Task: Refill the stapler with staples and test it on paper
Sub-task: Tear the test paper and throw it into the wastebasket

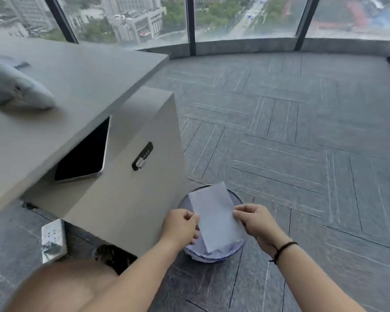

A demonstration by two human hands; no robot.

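A folded white sheet of paper (214, 217) hangs over a round wire waste bin (236, 198) on the floor. My left hand (180, 226) pinches the paper's left edge. My right hand (254, 219) pinches its right edge, and a dark band sits on that wrist. White crumpled paper lies inside the bin below the sheet. No stapler or staples show in this view.
A grey desk (72, 86) stands at the left with a soft grey toy (16, 86) on it. A dark tablet (83, 152) leans under the desk against a cabinet with a combination lock (142, 156). A white power strip (53, 239) lies on the carpet. Windows run along the far side.
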